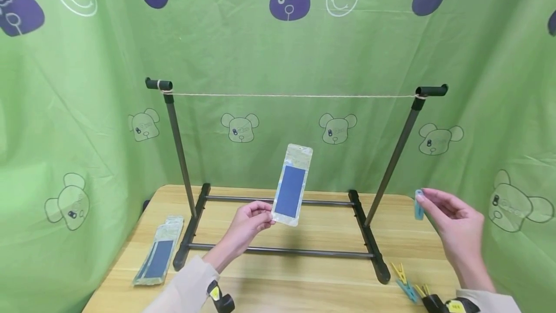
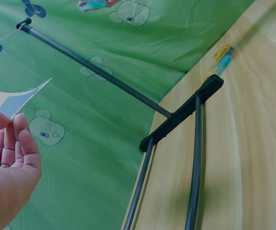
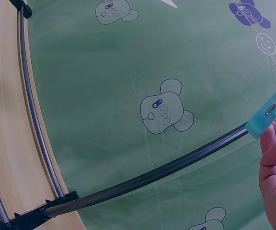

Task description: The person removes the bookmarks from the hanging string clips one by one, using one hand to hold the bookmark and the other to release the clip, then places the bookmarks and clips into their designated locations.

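My left hand (image 1: 247, 223) pinches the lower left corner of a flat, clear-edged packet (image 1: 290, 191) with a blue panel. In the head view the packet stands upright and slightly tilted, below the string (image 1: 286, 95). At the right, my right hand (image 1: 460, 226) holds a light blue clothespin (image 1: 419, 205) between thumb and fingers, raised above the table. The right wrist view shows the clothespin (image 3: 267, 114) close up, with its metal spring. From the left wrist, the packet (image 2: 20, 100) appears nearly edge-on between thumb and fingertips.
The string runs between two posts of a dark metal rack (image 1: 280, 251) on the wooden table (image 1: 304, 286). Similar packets (image 1: 159, 252) lie stacked left of the rack. Yellow and blue clothespins (image 1: 406, 284) lie by its right foot. A green printed curtain (image 1: 286, 52) surrounds the table.
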`<state>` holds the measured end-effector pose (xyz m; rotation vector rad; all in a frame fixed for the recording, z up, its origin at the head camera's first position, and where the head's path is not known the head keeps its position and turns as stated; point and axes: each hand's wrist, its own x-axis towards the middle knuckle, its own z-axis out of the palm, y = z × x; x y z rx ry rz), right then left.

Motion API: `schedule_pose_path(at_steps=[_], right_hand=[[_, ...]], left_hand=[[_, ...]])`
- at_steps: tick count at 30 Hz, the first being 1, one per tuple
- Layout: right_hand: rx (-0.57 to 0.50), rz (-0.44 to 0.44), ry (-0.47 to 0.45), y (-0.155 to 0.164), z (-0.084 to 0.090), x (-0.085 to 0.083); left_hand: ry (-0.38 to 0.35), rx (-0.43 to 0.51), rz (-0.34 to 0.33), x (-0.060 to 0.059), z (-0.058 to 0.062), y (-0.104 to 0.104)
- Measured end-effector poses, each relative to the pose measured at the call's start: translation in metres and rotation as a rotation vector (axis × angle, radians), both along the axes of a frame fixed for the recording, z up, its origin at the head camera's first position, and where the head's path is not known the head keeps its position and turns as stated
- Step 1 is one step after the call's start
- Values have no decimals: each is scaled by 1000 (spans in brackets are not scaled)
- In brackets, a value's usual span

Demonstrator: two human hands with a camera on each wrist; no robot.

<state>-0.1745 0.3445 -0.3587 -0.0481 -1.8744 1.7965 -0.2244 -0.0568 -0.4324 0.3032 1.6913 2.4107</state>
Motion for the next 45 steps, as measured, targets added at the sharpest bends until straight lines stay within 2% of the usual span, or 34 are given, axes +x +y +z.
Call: schedule_pose_path(at_steps=[11,20,32,45], right_hand=[[14,-31,-31,3,-12,5],[-20,-42,-46,5,-23,6],[-70,-68,-73,11,-33,9],[-113,-90,-116,17,-46,10]], left_hand=[[-32,-12,45,8,-11,-30],[-45,-11,58,13,-10,-51],[-54,-3,77,22,-20,-77],[-104,-13,212,33,-29,-109]])
